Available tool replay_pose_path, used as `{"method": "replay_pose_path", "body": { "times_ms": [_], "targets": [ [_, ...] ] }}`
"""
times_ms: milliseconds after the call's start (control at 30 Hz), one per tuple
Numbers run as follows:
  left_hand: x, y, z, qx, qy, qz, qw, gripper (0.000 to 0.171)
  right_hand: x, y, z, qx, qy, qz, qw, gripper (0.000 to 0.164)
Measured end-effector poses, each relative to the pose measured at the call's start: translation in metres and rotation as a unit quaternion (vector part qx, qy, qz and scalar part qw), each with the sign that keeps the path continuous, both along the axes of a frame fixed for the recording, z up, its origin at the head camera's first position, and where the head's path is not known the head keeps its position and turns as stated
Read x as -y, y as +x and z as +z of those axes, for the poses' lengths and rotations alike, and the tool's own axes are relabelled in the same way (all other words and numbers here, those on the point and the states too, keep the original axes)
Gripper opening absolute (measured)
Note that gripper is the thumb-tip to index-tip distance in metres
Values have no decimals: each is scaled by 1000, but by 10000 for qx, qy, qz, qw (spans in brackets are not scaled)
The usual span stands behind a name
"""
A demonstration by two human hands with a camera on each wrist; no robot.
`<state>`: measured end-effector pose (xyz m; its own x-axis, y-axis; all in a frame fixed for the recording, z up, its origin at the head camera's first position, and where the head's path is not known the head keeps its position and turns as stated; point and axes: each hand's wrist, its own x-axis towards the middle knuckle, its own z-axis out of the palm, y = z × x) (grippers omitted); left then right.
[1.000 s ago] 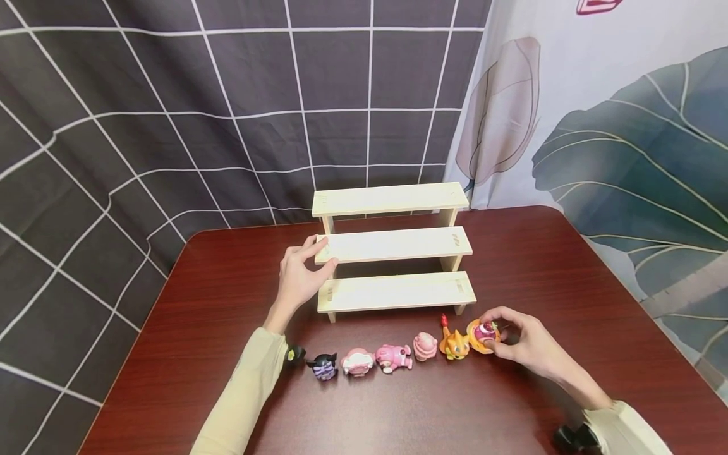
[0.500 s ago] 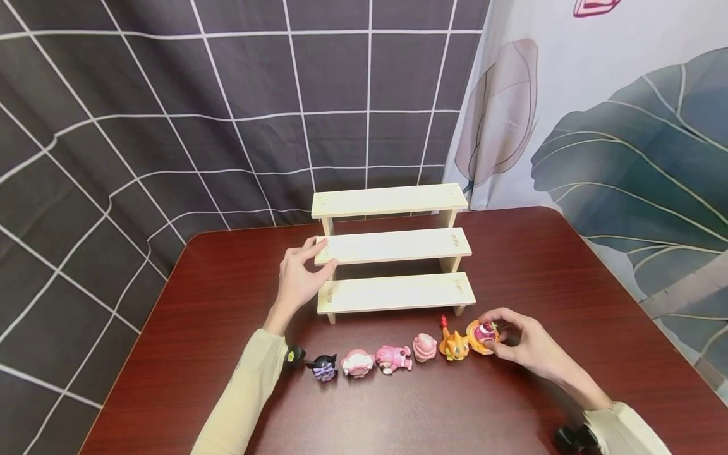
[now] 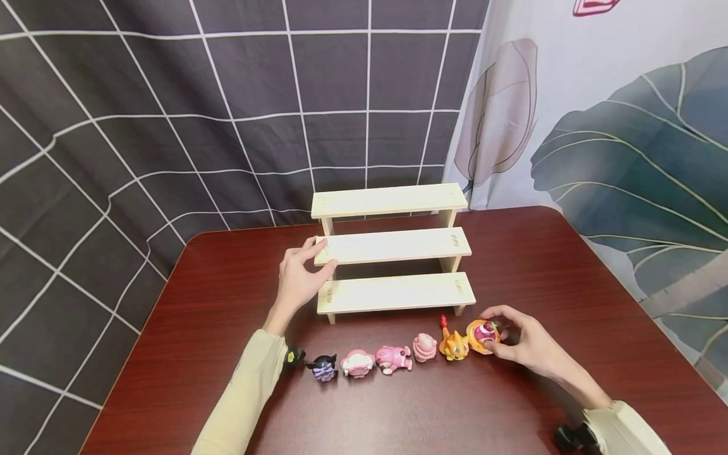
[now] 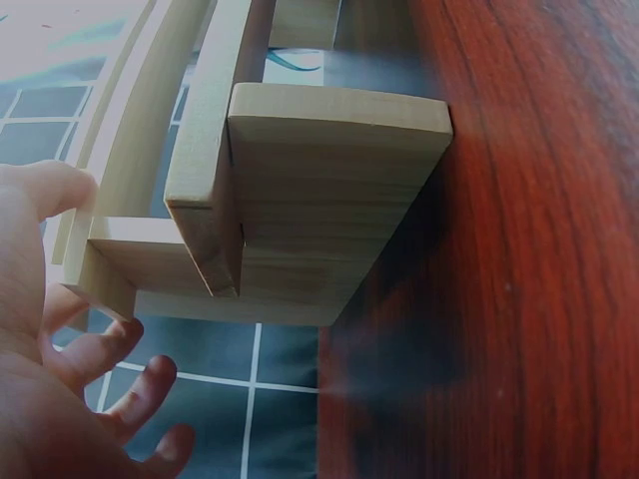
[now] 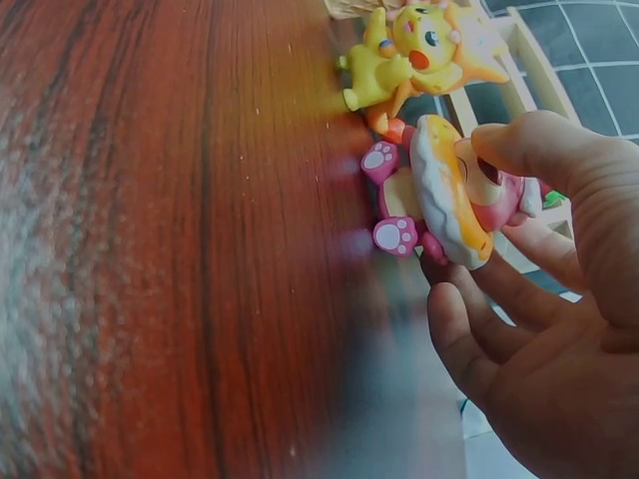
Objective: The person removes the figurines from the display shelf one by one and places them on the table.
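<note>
A three-tier wooden display shelf stands on the table. At the left end of its middle board, my left hand pinches the wood between thumb and fingers; the left wrist view shows the board end within that grasp. On the right, my right hand grips a pink bear figurine with an orange and white doughnut ring round its body. Its pink paw feet show in the right wrist view, close to the tabletop. Beside it is an orange and yellow dragon-like figurine with a red-tipped tail.
Left of the dragon figurine, in a row before the shelf, lie a small pink figurine, a pink bear lying down, a pink and white figurine and a black and purple one. A dark gridded curtain hangs behind the table.
</note>
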<state>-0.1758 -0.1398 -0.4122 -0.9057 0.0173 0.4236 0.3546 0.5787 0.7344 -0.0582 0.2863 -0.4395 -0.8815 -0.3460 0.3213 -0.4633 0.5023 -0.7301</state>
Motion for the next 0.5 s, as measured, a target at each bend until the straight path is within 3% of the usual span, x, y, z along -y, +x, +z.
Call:
{"method": "replay_pose_path", "body": {
  "times_ms": [267, 500],
  "targets": [
    [-1, 1, 0, -20, -40, -11, 10000, 48, -2, 3, 0, 156, -29, -165, 9997, 49],
    [0, 5, 4, -71, -157, -31, 9998, 49, -9, 5, 6, 149, -436, -454, 9979, 37]
  ]
}}
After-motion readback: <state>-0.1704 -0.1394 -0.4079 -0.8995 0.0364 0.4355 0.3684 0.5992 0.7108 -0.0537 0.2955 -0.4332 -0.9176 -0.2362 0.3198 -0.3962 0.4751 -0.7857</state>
